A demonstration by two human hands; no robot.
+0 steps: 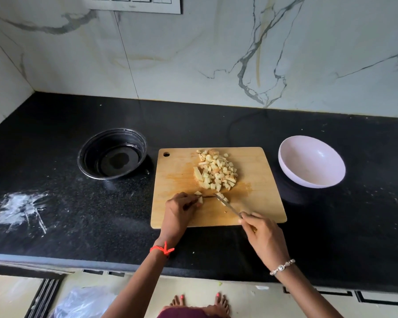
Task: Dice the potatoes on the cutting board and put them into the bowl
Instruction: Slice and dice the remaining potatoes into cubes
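**Potato dicing on the board, bowl not yet filled**

Potato cubes [216, 171] lie heaped on the upper middle of the cutting board [175, 180], which sits at the centre of the frame on a black counter [55, 145]; a few loose cubes [223, 199] lie below the heap, just beside the blade.

The left hand [180, 212] rests on the lower left part of the board; its fingers are curled together and pinch a small potato piece [200, 199] at their tips.

The right hand [262, 237] sits at the lower right edge of the board; its fingers are wrapped round the handle of a knife [228, 206]; the thin blade slants up and left across the board, its tip close to the left fingertips.

The pale bowl [311, 161] stands right of the board, near it but not touching; no potato is in it.

A black bowl [83, 157], glossy inside, stands just left of the board; a white smear [21, 210] marks the counter at the left of the frame.

A red thread [162, 249] circles the left wrist; a bracelet [282, 267] circles the right.

A marble wall [193, 53] fills the upper frame, with a switch plate [133, 3] at the top edge; a plastic bag [83, 301] and bare feet [200, 304] show on the floor along the bottom.
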